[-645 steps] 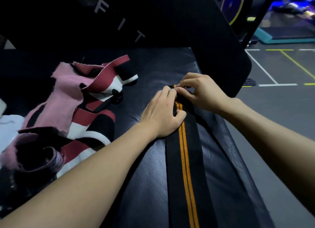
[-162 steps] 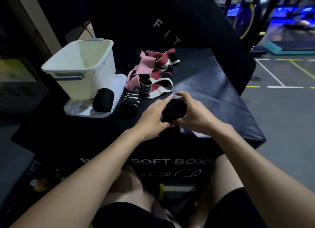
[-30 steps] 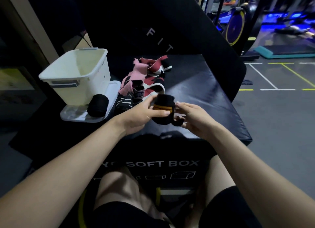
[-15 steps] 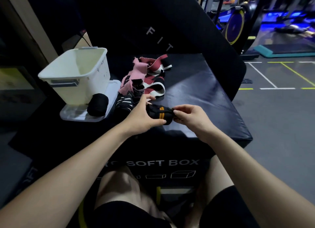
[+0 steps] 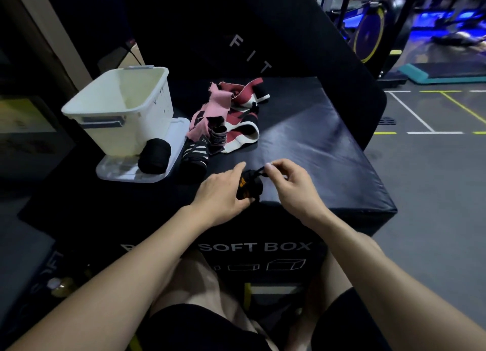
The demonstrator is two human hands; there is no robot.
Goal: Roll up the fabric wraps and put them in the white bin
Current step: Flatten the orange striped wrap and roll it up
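1. A rolled black wrap with orange stripes (image 5: 248, 186) sits near the front edge of a padded black box (image 5: 315, 151), close to the middle of that edge.
2. The left hand (image 5: 221, 193) cups the roll from its left side, fingers curled round it and the forefinger stretched out past the top.
3. The right hand (image 5: 288, 182) pinches a thin black loop (image 5: 259, 170) at the roll's top end between thumb and forefinger; its other fingers curl loosely.
4. The box top to the right of and behind the hands is bare dark padding that runs to its right edge, where it drops to a grey floor (image 5: 434, 193) with painted lines.
5. Beyond the hands lies a loose pile of pink, red, white and black wraps (image 5: 231, 116), well apart from the roll.
6. Just left of that pile sits a black wrap with white stripes (image 5: 196, 155).
7. Farther left, a white bin (image 5: 123, 109) stands open on its flat lid (image 5: 118, 170), near the box's left side.
8. A plain black roll (image 5: 155, 155) rests on the lid, touching the bin's front wall.
9. A tall black pad (image 5: 236, 30) leans behind the box, closing off the back.
10. Gym machines (image 5: 381, 30) stand in blue light at the upper right.
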